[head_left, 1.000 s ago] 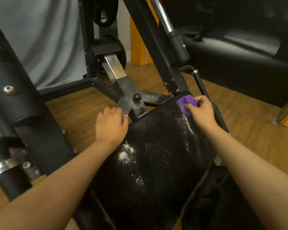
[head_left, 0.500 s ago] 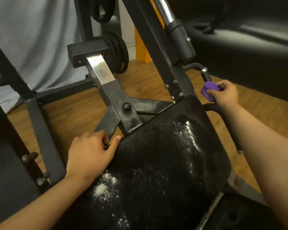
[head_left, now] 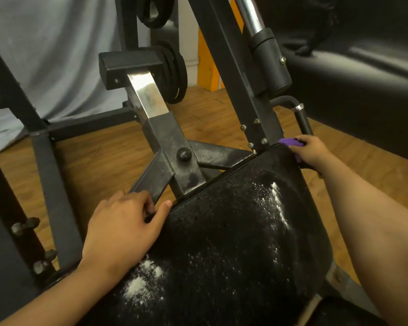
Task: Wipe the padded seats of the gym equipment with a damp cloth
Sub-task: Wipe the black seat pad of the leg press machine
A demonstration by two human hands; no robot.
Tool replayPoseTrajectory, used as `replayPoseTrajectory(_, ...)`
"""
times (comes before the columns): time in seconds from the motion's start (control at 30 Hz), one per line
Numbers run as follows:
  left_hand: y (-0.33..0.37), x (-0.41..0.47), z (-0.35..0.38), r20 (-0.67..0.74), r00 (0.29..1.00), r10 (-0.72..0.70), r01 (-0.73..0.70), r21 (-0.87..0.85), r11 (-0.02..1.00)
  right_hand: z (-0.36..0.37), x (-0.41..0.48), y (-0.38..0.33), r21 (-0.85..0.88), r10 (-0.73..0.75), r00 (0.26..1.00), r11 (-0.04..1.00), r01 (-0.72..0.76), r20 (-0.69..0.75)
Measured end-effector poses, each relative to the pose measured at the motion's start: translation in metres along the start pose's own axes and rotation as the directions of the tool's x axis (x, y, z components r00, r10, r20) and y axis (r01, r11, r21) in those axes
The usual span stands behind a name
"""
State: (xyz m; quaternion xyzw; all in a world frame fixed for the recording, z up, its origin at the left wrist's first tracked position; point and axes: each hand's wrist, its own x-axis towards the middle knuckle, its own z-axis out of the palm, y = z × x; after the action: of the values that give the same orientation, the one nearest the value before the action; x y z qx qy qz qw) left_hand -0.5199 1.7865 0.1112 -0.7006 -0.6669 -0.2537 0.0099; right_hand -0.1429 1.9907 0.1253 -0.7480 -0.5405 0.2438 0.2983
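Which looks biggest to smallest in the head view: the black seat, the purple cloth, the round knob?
Largest: black seat.
Purple cloth and round knob look alike; the right hand hides most of the cloth.

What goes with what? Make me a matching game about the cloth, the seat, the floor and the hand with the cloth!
Things:
1. cloth
2. seat
3. floor
4. right hand

Descriptions:
A. black, speckled with white powder
B. brown wood
C. gripping the cloth at the seat's far corner
D. purple

Pairs: 1-D, 2-A, 3-B, 4-C
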Motion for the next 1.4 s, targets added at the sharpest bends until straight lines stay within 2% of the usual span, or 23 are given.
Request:
replayPoseTrajectory(0.13,-0.001,0.000,0.001,0.001,1.000,0.005,-0.005,-0.005,1.000,-0.006,-0.007,-0.007,0.216,0.038,0.996,0.975,-0.055,0.084)
replayPoseTrajectory(0.2,-0.001,0.001,0.001,0.000,1.000,0.002,-0.002,-0.006,1.000,-0.009,-0.011,-0.019,0.345,-0.027,0.997,0.939,0.000,0.076)
replayPoseTrajectory(0.23,-0.001,0.001,0.001,0.003,1.000,0.001,-0.001,-0.008,1.000,-0.009,-0.010,-0.028,0.355,-0.090,0.994,0.933,0.065,0.054)
replayPoseTrajectory(0.3,-0.001,0.001,0.001,0.008,1.000,0.000,0.000,-0.010,1.000,-0.004,-0.008,-0.045,0.222,-0.243,0.968,0.949,0.225,0.057)
replayPoseTrajectory(0.37,-0.001,0.000,0.000,0.009,1.000,-0.004,0.004,-0.013,1.000,0.008,-0.005,-0.049,0.092,-0.305,0.952,0.948,0.304,-0.005)
replayPoseTrajectory(0.5,0.000,0.001,0.001,-0.005,1.000,-0.011,0.011,-0.007,1.000,0.017,-0.006,-0.030,0.030,-0.229,0.938,0.969,0.245,-0.261)
replayPoseTrajectory(0.6,0.000,0.001,0.002,-0.007,1.000,0.000,0.000,0.011,1.000,0.015,-0.007,-0.027,-0.075,-0.269,0.898,0.963,0.260,-0.349)
replayPoseTrajectory(0.67,-0.001,0.001,0.002,-0.007,1.000,-0.005,0.005,0.010,1.000,0.017,-0.009,-0.028,-0.089,-0.278,0.924,0.960,0.264,-0.264)
replayPoseTrajectory(0.77,0.000,0.001,0.003,-0.018,1.000,-0.009,0.009,0.017,1.000,0.017,-0.015,-0.029,-0.022,-0.296,0.947,0.955,0.295,-0.123)
replayPoseTrajectory(1.0,0.000,0.001,0.004,-0.027,0.999,-0.017,0.019,0.054,0.998,0.008,-0.044,-0.038,0.054,-0.491,0.870,0.868,0.493,-0.056)
replayPoseTrajectory(1.1,0.001,0.001,0.003,-0.026,0.999,-0.023,0.025,0.064,0.998,0.009,-0.056,-0.029,0.031,-0.439,0.878,0.891,0.452,-0.192)
replayPoseTrajectory(1.2,0.003,0.001,0.002,-0.025,0.999,-0.027,0.029,0.086,0.996,0.002,-0.058,-0.013,-0.014,-0.265,0.905,0.961,0.276,-0.332)
replayPoseTrajectory(1.3,0.004,0.002,0.002,-0.024,0.999,-0.031,0.032,0.083,0.996,-0.001,-0.053,0.003,0.082,-0.118,0.953,0.986,0.146,-0.278)
replayPoseTrajectory(1.4,0.005,0.002,0.002,-0.014,0.999,-0.040,0.041,0.075,0.996,-0.002,-0.052,0.009,0.080,-0.105,0.978,0.989,0.121,-0.182)
